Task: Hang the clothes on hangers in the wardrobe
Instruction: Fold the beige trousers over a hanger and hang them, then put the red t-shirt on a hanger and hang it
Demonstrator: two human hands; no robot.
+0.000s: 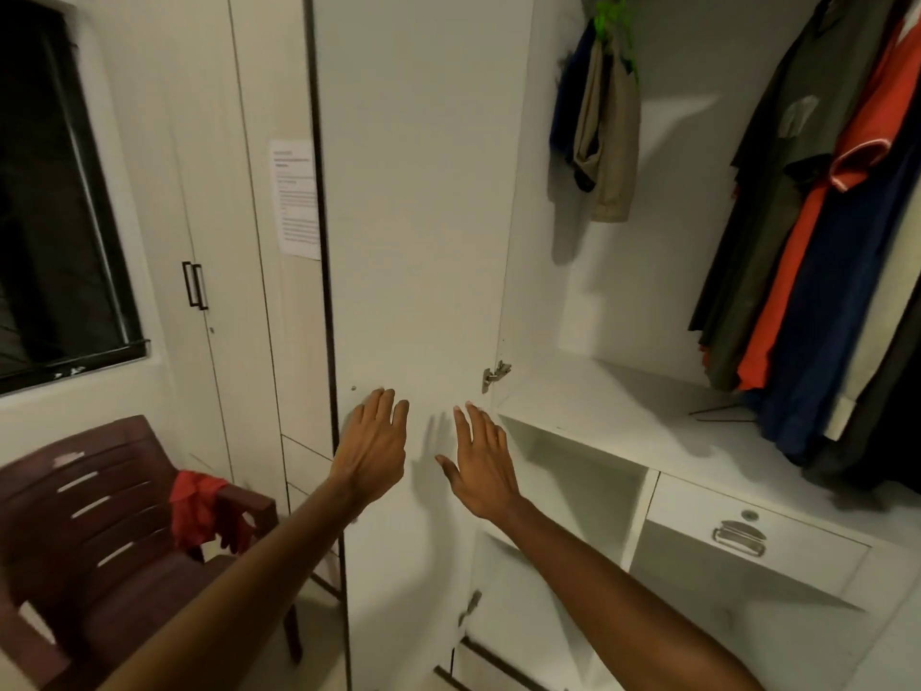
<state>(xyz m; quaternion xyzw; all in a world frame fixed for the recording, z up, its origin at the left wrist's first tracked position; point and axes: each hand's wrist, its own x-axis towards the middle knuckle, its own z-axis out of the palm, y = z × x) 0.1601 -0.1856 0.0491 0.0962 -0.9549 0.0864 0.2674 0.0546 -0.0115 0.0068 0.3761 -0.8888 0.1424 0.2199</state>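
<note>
While both hands (371,443) (481,466) spread straight fingers before the open door (418,192), a red cloth (199,511) drapes the chair (99,516).

Warm, dimmish indoor light fell from above and behind the camera, casting soft shadows of both hands onto the white wardrobe door (418,241), while the window (55,202) stood black, wide-angle distortion bowed the edges, and slight blur softened everything.
</note>
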